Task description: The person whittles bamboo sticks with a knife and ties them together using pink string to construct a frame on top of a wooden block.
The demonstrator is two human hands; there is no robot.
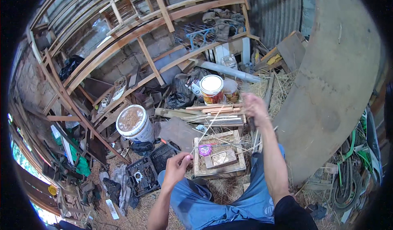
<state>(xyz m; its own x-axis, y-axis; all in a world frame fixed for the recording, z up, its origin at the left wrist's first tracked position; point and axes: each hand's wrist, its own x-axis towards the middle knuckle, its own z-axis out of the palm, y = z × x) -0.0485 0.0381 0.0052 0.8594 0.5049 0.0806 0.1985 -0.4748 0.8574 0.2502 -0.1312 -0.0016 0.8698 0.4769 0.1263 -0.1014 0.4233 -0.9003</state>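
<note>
Thin pale strip, centre of frame: left hand pinches its lower end, right hand, right of centre, is blurred, grip untellable; step apparently strip-handling, next move calls for steady pinching.

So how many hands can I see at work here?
2: the left hand beside the wooden box, pinching a thin pale strip, and the right hand, blurred, farther forward and to the right. No others show.
</note>
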